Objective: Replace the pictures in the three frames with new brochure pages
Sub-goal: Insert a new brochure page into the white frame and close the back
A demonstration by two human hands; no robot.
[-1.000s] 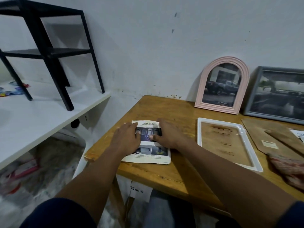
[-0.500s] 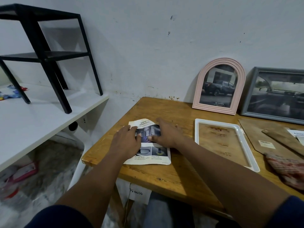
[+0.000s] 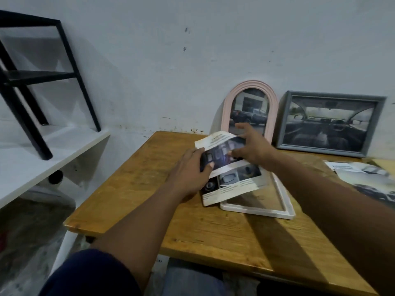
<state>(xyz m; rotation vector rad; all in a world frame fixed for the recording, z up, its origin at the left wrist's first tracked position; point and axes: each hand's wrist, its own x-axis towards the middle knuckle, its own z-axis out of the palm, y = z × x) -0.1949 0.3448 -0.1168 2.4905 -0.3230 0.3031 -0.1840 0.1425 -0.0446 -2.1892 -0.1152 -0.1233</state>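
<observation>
Head view: brochure page over white frame

table left half bare | white frame, brochures block right

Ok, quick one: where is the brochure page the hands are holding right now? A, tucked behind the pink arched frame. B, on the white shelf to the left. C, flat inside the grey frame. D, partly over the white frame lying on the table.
D: both the left hand and right hand grip the brochure page, whose lower part overlaps the near-left corner of the white frame lying flat on the table.
</observation>
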